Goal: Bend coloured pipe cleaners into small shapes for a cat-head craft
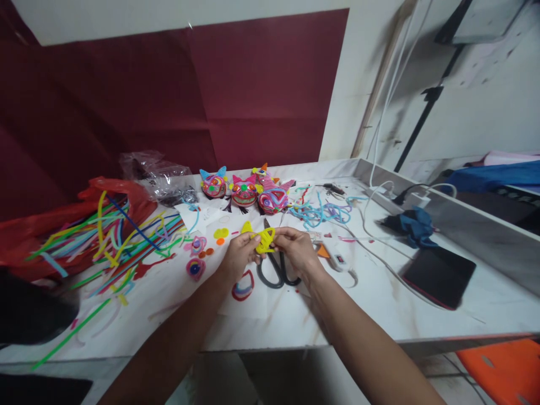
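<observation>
A bundle of yellow pipe cleaner [265, 239], bent into loops, is held up over the middle of the table. My left hand [241, 253] pinches its left side, and my right hand [294, 247] grips the right edge between thumb and fingers. Just below lie scissors [270, 281] with black handles, their blades partly hidden behind my hands and the yellow piece. To the left of the scissors rests a red, white and blue pipe-cleaner loop [243, 286]. Small coiled pieces sit beyond my left hand: a pink one with a blue centre [195, 269] and some yellow discs [221, 233].
Several colourful cat-eared pipe-cleaner figures [243, 191] stand at the back. Loose pipe cleaners spill from a red plastic bag [139, 197] at left. Tangled blue strands [318, 212], a glue gun [337, 259], white cables and a black flat device [441, 275] lie to the right.
</observation>
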Tool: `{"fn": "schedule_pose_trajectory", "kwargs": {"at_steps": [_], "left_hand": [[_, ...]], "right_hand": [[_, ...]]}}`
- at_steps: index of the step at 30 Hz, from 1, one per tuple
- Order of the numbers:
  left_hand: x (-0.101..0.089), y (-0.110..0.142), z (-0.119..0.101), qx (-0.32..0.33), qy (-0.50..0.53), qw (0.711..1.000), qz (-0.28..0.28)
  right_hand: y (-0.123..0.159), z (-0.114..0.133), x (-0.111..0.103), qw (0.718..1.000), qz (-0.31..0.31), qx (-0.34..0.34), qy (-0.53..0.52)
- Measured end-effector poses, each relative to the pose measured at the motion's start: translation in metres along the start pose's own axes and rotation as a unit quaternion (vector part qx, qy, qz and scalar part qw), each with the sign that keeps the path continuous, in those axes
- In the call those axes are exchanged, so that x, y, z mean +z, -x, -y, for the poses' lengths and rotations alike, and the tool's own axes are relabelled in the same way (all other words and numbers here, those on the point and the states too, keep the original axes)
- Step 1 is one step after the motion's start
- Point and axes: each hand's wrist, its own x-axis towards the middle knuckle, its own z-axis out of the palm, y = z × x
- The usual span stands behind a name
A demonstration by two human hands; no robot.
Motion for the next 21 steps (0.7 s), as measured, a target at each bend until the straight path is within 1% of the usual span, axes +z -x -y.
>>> {"fn": "schedule_pose_trajectory", "kwargs": {"at_steps": [4, 6, 8, 10, 12, 14, 16, 18, 19, 21], "left_hand": [[-0.004, 0.002, -0.003, -0.028, 0.020, 0.998, 0.059], [-0.006, 0.003, -0.005, -0.052, 0.004, 0.995, 0.086], [-0.008, 0.004, -0.007, -0.067, -0.040, 0.992, 0.097], [-0.009, 0.003, -0.008, -0.060, -0.095, 0.991, 0.076], [-0.009, 0.001, -0.008, -0.037, -0.126, 0.991, 0.029], [-0.010, -0.002, -0.008, -0.009, -0.100, 0.995, -0.026], [-0.012, -0.005, -0.009, 0.013, -0.037, 0.997, -0.063], [-0.014, -0.007, -0.012, 0.022, 0.022, 0.997, -0.072], [-0.016, -0.008, -0.014, 0.018, 0.040, 0.997, -0.064], [-0.020, -0.008, -0.018, 0.003, 0.047, 0.998, -0.030]], "right_hand": [[-0.003, 0.001, -0.003, 1.000, 0.020, -0.016, -0.008], [-0.004, 0.003, -0.005, 0.999, 0.030, -0.035, -0.004], [-0.005, 0.005, -0.007, 0.997, 0.031, -0.068, 0.008], [-0.004, 0.007, -0.008, 0.993, 0.024, -0.113, 0.021], [-0.003, 0.009, -0.007, 0.987, 0.015, -0.160, 0.029], [-0.003, 0.011, -0.007, 0.981, 0.007, -0.192, 0.034], [-0.003, 0.010, -0.008, 0.977, -0.003, -0.207, 0.043], [-0.006, 0.010, -0.010, 0.977, -0.019, -0.207, 0.047], [-0.007, 0.010, -0.012, 0.978, -0.029, -0.203, 0.042], [-0.011, 0.010, -0.015, 0.981, -0.051, -0.187, 0.015]]}}
